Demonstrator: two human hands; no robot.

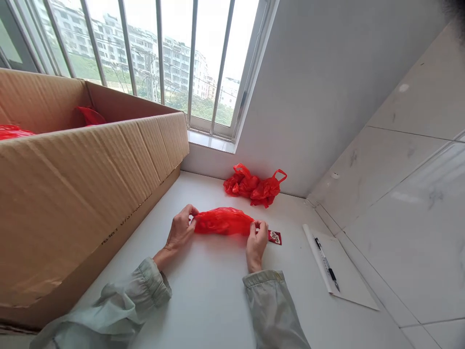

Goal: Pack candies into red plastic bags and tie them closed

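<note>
- Head view: the bag point(223, 220), thin and red, spans the gap between my hands over the table point(210, 291).
- My left hand point(179, 228) pinches the bag's left end between thumb and fingers; my right hand point(256, 245) pinches its right end the same way.
- Beyond the bag, towards the window point(212, 127), sits a crumpled red heap point(250, 184) with two loops sticking up. Just right of the bag lies a card point(277, 237); farther right are the paper point(354, 271) and a pen point(327, 264) on it. Left of the bag stands the box point(90, 179).
- The film looks flimsy to me, so a hard pull outwards could split it or slide an end out of my pinch.
- If I sweep the bag right, I might drag the card along; pushed forward, it could catch on the heap's loops.
- I can't tell whether the bag holds anything, nor whether its underside touches the table.
- My right hand may cover part of the card. The box's near wall hides most of the red plastic point(90, 116) inside, and the box is cut off at the frame's left edge; its print is hard to read.
</note>
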